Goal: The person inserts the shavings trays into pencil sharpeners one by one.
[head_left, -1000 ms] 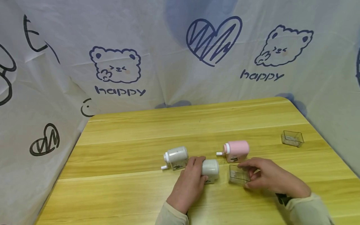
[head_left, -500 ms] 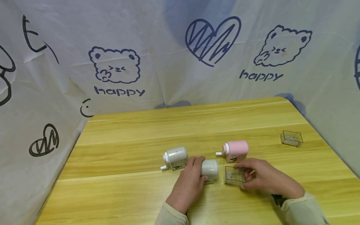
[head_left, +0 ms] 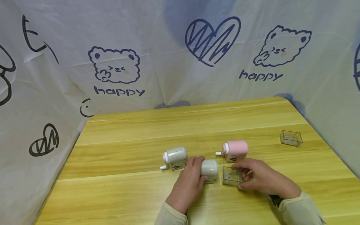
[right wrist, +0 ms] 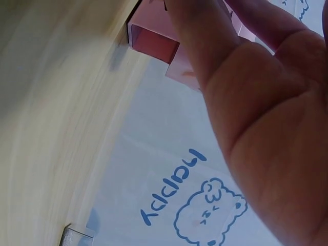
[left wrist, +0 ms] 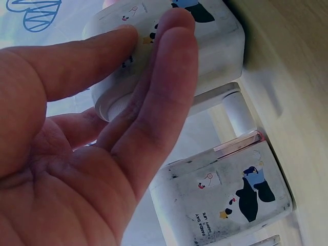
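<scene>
My left hand [head_left: 187, 179] grips a grey hand-crank pencil sharpener [head_left: 210, 168] lying on the table; the fingers hide its crank end. In the left wrist view, thumb and fingers lie along its printed side [left wrist: 218, 56]. My right hand [head_left: 260, 175] pinches a clear shavings drawer [head_left: 231, 176] by its right end, thumb at the near side and fingers at the far side. The drawer's left end faces the held sharpener across a small gap. Behind the right hand stands a pink sharpener [head_left: 237, 150], its drawer slot [right wrist: 156, 43] hollow in the right wrist view.
A second grey sharpener [head_left: 176, 157] stands left of the held one, its white crank to the left. Another clear drawer [head_left: 291, 138] sits near the right edge of the wooden table [head_left: 118, 200]. A white printed cloth [head_left: 166, 56] hangs behind and at the sides.
My right hand has moved left with the clear drawer, bringing it closer to the held grey sharpener. The left hand stays where it was.
</scene>
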`<control>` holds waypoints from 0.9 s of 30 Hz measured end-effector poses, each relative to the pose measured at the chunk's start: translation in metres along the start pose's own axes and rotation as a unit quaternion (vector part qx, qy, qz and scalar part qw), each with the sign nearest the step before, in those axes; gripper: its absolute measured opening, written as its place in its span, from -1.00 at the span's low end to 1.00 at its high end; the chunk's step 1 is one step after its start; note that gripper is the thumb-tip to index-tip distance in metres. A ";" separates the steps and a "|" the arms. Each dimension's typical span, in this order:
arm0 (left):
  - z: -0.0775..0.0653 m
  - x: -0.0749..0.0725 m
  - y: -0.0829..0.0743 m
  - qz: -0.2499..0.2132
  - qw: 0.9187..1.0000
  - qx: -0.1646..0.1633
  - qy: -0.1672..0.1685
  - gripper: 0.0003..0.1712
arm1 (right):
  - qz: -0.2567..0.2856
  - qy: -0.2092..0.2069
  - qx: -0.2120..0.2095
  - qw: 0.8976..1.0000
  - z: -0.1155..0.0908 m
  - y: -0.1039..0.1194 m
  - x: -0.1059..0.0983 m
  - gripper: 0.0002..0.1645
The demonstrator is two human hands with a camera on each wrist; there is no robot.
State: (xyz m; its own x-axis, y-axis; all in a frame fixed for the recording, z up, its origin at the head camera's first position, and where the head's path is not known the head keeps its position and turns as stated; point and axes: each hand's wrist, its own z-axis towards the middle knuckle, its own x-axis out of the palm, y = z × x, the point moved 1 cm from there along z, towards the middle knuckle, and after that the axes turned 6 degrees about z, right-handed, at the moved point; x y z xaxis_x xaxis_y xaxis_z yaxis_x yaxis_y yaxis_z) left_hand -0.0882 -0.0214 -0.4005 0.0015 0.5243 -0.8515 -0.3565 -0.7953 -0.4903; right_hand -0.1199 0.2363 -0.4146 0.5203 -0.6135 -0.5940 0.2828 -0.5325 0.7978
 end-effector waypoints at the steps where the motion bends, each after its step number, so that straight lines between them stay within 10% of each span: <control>1: 0.000 0.000 0.000 0.000 1.000 0.000 -0.001 -0.41 | 0.000 0.000 -0.002 1.000 0.000 0.000 0.001 -0.31; 27: -0.001 0.002 0.001 -0.001 1.000 -0.002 0.002 -0.42 | -0.029 -0.007 -0.023 0.999 0.008 0.001 0.012 -0.35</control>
State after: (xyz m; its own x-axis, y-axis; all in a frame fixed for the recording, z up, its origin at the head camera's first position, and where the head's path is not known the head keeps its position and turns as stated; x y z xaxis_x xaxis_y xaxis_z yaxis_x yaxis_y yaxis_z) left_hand -0.0882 -0.0214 -0.4034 0.0065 0.5242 -0.8516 -0.3530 -0.7955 -0.4924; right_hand -0.1196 0.2234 -0.4216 0.4904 -0.5911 -0.6404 0.3491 -0.5401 0.7658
